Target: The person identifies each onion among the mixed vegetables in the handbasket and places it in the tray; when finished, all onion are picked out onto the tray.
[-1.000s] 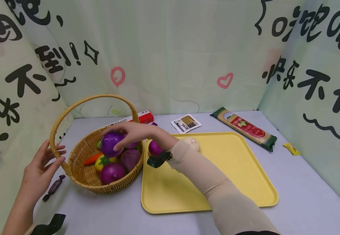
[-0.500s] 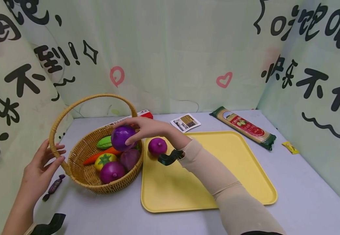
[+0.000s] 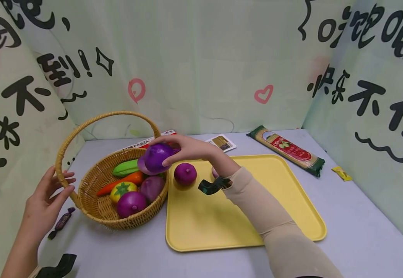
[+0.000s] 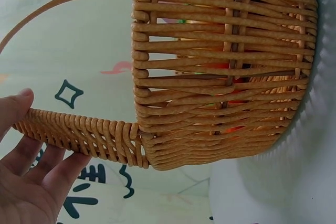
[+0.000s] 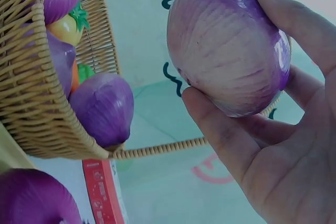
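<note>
In the head view, my right hand (image 3: pixel 192 150) grips a glossy purple onion (image 3: pixel 157 157) above the right rim of a wicker basket (image 3: pixel 131 222). The right wrist view shows fingers and thumb around the onion's pale, streaked side. My left hand (image 3: pixel 46 200) holds the basket's arched handle (image 3: pixel 59 159) near its left base, thumb and fingers on opposite sides. Inside the basket lie a carrot (image 3: pixel 121 183), a green ribbed vegetable (image 3: pixel 125 168), a yellow fruit with a green top (image 3: pixel 123 189) and several purple vegetables, including an onion (image 3: pixel 131 204).
A yellow tray (image 3: pixel 201 227) right of the basket bears another purple onion (image 3: pixel 185 173) and a pale item (image 3: pixel 214 172) partly behind my right wrist. Farther back lie a red-white pasta box (image 3: pixel 168 133), a white packet (image 3: pixel 226 142) and bagged pasta (image 3: pixel 284 148). Wrapped candies (image 3: pixel 61 222) flank the setup.
My right hand has lifted and carried the purple onion rightward, from over the basket's middle to its right rim, uncovering the green vegetable. My left hand stays on the handle.
</note>
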### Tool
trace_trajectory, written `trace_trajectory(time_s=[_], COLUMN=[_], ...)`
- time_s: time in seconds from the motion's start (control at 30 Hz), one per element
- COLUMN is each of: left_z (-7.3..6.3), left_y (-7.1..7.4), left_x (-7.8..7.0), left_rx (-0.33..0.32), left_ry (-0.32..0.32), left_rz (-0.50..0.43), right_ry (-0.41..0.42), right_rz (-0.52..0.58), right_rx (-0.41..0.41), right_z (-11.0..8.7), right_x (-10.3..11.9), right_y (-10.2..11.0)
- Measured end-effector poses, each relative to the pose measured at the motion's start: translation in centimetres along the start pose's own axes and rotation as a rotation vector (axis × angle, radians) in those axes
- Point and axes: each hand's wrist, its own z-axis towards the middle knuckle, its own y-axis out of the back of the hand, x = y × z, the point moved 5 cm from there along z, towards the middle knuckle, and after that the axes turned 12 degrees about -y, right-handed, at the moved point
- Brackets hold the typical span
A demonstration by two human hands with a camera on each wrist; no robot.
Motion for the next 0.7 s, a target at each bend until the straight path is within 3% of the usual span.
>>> trace_trajectory(time_s=[0.23,0.47,0.7], left_z=[0.0,0.1,0.0], left_y=[0.0,0.0,0.0], left_x=[0.1,0.0,0.0], left_rx=[0.000,0.004,0.001], left_ry=[0.019,0.016,0.012], left_rz=[0.000,0.003,0.000], right_ry=[-0.032,0.005,-0.040], right_rz=[-0.023,0.059,0.093], right_rx=[-0.042,-0.019,-0.052], right_z=[-0.2,-1.2,-2.7], right_x=[-2.0,-2.6,-3.5], right_y=[0.9,1.8,2.8])
